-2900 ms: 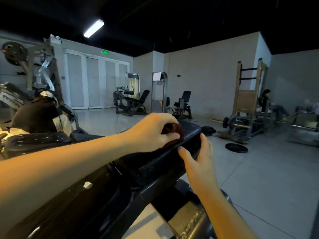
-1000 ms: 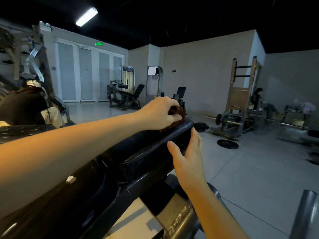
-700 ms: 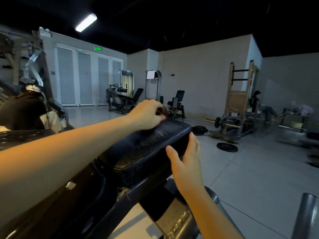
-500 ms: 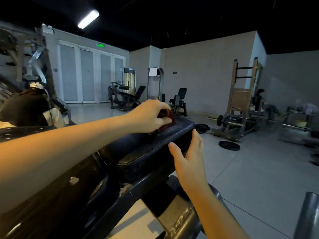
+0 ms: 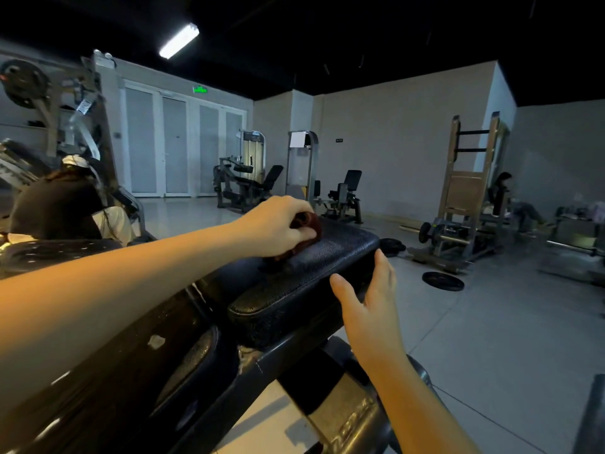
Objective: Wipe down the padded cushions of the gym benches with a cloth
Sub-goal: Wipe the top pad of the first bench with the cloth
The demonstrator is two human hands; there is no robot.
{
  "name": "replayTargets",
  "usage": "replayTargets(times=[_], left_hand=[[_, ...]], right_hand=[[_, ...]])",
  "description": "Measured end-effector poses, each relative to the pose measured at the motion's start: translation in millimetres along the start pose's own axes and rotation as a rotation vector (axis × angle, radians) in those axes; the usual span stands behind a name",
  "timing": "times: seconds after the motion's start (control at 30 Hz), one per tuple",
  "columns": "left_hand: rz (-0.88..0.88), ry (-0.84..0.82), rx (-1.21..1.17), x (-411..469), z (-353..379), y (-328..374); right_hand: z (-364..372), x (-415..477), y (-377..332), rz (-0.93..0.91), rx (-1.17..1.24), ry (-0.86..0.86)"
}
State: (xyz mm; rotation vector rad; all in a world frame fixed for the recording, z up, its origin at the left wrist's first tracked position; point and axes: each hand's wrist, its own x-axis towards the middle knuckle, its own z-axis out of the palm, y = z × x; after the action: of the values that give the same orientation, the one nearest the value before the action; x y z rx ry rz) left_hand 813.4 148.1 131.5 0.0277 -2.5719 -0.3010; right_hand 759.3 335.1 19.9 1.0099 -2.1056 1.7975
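We are wiping a black padded cushion [image 5: 304, 290] on a gym machine. Our left hand [image 5: 278, 226] is curling its fingers around a bunched dark red cloth [image 5: 309, 222] and pressing it onto the cushion's top, towards the far end. Our right hand [image 5: 370, 303] is lying open, fingers straight against the cushion's side edge and thumb spread, bracing the pad.

Here is what we are judging could go wrong. The cloth is wadded into a small ball, so only a narrow patch is touching the pad. Strokes may be leaving strips unwiped, especially at the near end and on the side wall under our right hand. The cloth is sitting close to the far edge, so a long push could be carrying it over the lip and onto the floor [image 5: 491, 322]. The pebbled surface could be snagging the cloth and pulling it from our fingers. If the right hand is leaning too hard, the pad may be shifting on its metal frame [image 5: 288, 352].
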Motion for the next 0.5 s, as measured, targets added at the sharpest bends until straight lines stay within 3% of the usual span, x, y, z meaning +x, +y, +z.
replayTargets(times=[0.13,0.2,0.37,0.43,0.5], left_hand=[[-0.303,0.063,0.148,10,-12,-49],[-0.276,0.050,0.114,9,-11,-43],[0.047,-0.064,-0.104,-19,-2,18],[0.052,-0.047,-0.077,-19,-2,10],[-0.075,0.010,0.020,-11,-8,-18]], right_hand=[[2,-2,-4,0.001,-0.007,0.013],[1,-2,-6,-0.001,0.004,0.024],[-1,1,-5,-0.007,0.048,0.012],[-2,1,-3,0.000,0.054,-0.004],[-3,-1,-2,0.004,0.055,-0.017]])
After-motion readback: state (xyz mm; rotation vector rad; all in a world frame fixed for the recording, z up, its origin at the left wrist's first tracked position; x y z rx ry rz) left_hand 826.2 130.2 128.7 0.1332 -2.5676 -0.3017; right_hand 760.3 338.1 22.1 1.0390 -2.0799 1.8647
